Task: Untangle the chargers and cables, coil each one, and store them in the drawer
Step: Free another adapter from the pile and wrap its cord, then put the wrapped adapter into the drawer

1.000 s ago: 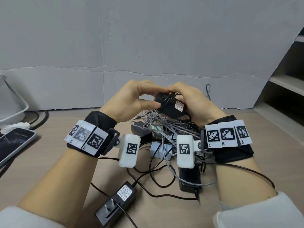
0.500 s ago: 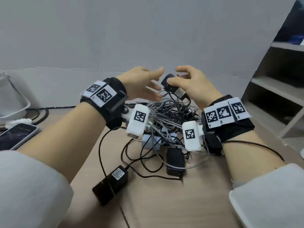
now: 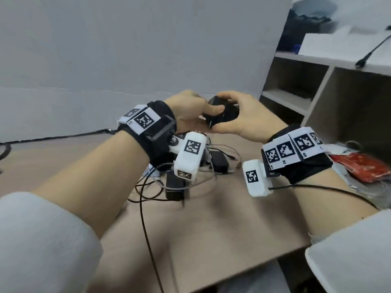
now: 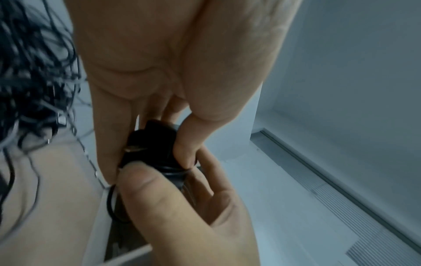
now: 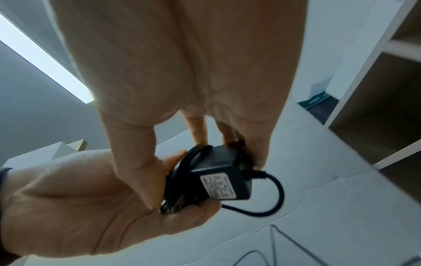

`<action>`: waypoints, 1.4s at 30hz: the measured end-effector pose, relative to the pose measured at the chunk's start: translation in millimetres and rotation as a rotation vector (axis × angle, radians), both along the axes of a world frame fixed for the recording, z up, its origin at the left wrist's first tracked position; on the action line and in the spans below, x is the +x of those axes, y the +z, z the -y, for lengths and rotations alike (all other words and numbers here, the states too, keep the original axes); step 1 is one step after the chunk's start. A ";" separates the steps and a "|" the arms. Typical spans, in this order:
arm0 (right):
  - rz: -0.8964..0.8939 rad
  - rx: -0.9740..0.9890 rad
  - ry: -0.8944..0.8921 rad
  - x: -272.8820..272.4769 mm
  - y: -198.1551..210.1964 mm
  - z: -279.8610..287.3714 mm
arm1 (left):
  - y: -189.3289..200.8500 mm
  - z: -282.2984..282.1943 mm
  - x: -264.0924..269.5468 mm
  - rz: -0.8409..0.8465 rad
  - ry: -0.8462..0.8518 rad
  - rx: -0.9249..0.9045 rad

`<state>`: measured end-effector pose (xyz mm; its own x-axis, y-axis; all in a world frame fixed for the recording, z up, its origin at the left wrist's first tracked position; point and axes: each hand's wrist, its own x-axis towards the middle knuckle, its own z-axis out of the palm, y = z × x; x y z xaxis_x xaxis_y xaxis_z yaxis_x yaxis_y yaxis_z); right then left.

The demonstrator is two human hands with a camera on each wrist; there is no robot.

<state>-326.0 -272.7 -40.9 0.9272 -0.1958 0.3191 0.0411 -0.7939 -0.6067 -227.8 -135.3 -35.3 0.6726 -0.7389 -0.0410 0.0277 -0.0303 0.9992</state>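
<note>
Both hands gripping black charger (image 3: 222, 114)

A light wooden tabletop (image 3: 222, 225) carries a loose tangle of black and grey cables (image 3: 152, 185) with two black power adapters (image 3: 174, 188) (image 3: 219, 160) lying in it near the middle, and a red packet (image 3: 364, 168) lies on papers at the right edge.
</note>
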 end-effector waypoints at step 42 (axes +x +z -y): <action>-0.530 0.245 -1.067 -304.9 -205.4 441.8 | -241.3 392.6 -306.4 -0.485 -0.217 0.590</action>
